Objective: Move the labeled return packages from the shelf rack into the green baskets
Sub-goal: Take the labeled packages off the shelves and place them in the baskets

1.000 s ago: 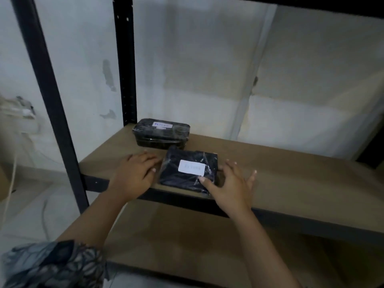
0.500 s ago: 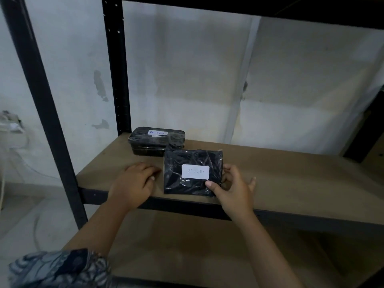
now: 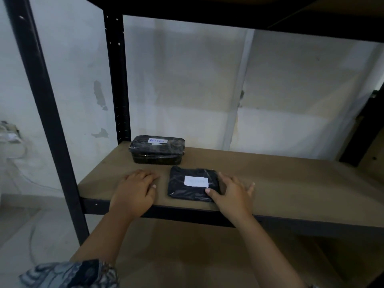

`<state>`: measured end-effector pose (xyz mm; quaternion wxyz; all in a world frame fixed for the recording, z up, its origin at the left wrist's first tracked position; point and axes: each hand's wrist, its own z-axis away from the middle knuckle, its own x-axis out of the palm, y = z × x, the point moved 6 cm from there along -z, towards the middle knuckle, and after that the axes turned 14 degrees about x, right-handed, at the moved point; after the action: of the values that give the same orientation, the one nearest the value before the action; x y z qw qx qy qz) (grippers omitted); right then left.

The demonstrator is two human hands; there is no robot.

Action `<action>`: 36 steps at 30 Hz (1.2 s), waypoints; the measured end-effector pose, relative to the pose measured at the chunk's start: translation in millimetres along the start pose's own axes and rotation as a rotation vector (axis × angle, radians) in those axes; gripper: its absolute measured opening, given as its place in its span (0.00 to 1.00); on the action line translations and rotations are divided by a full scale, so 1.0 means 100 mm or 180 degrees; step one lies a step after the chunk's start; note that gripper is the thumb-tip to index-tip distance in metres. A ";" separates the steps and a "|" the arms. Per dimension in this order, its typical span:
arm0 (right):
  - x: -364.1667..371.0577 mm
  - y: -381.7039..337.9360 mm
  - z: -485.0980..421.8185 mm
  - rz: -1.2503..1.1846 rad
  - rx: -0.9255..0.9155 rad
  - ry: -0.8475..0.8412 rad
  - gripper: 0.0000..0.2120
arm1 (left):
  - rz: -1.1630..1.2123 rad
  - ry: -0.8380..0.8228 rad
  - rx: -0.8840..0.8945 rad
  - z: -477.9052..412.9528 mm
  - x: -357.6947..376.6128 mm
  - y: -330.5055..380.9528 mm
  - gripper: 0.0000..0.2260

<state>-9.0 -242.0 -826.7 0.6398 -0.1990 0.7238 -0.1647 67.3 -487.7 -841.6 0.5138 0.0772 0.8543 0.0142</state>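
Note:
Two black wrapped packages lie on the brown shelf board [image 3: 291, 183] of the rack. A box-shaped package [image 3: 158, 151] with a white "RETURN" label stands at the back left. In front of it a flat package [image 3: 187, 192] with a white label lies flat near the front edge. My right hand [image 3: 232, 194] is at its right edge, thumb pressed on its near right corner, fingers spread alongside. My left hand [image 3: 135, 190] rests palm down on the board, left of the flat package and apart from it. No green basket is in view.
Black steel posts [image 3: 45, 121] stand at the rack's left, with a second post [image 3: 116, 80] behind. A dark upper shelf [image 3: 228, 13] hangs overhead and a lower board [image 3: 187, 256] lies beneath. A white wall is behind; cables run along the floor at left.
Half a second ago my right hand held the flat package tilted up; it now lies flat on the board. My left hand has stayed on the shelf.

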 end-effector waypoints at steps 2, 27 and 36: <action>-0.02 -0.02 -0.03 -0.0241 0.0081 -0.0208 0.30 | 0.0032 0.0015 -0.0025 0.00 -0.01 0.00 0.28; 0.58 -1.32 -0.89 -0.1777 0.0741 -0.1241 0.30 | -0.0093 0.0075 -0.0060 0.01 0.02 -0.01 0.26; 0.52 -1.23 -0.84 -0.2400 0.0524 -0.1563 0.22 | -0.0125 0.0171 -0.0087 0.01 0.01 -0.02 0.24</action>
<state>-88.2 -375.6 -800.3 0.7014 -0.4303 0.4123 -0.3910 67.6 -489.3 -843.0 0.4918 0.0529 0.8689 0.0179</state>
